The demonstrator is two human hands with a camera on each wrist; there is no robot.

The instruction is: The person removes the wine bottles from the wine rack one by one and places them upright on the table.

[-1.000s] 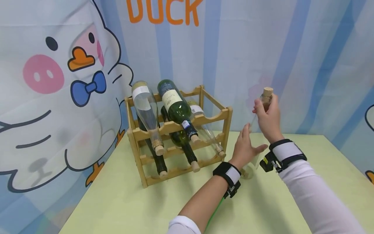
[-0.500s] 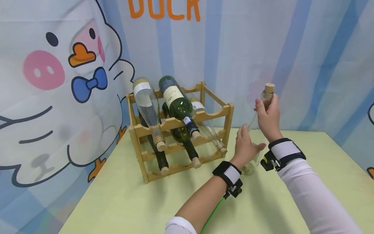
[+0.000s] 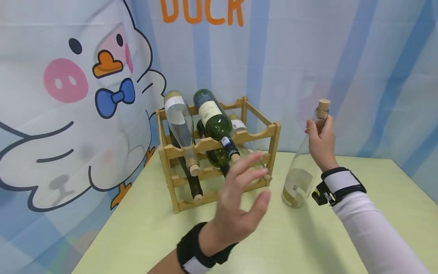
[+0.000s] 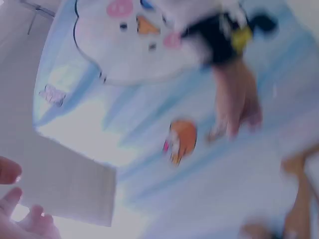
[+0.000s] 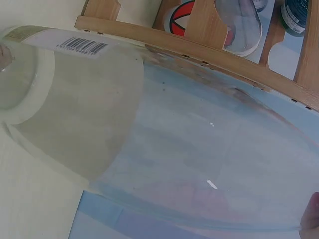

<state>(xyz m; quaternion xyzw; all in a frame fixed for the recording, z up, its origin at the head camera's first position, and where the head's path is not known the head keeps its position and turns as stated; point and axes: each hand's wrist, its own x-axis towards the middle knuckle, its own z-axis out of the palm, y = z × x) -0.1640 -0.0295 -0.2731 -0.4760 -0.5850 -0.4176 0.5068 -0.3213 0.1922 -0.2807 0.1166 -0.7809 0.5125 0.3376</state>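
Observation:
My right hand [image 3: 322, 142] grips the neck of a clear glass bottle [image 3: 301, 167] with a cork [image 3: 324, 104] in its mouth. The bottle leans slightly, its labelled base at the table's surface. In the right wrist view its clear body [image 5: 199, 144] and barcoded label [image 5: 82, 46] fill the frame. My left hand [image 3: 236, 205] is raised over the table in front of the rack, fingers spread, holding nothing. A wooden wine rack [image 3: 273, 146] carries corked bottles: a clear one [image 3: 179, 118] and a green one [image 3: 215, 121] on top, others below.
The pale yellow table [image 3: 383, 198] stretches right of the bottle and in front of the rack. A printed duck curtain [image 3: 280, 57] hangs behind and to the left. In the left wrist view the rack's wooden frame [image 4: 299, 199] shows at the lower right, blurred.
My left hand has come away from the clear bottle, moving left and toward me. My right hand keeps its grip on the neck. The head view has shifted slightly left.

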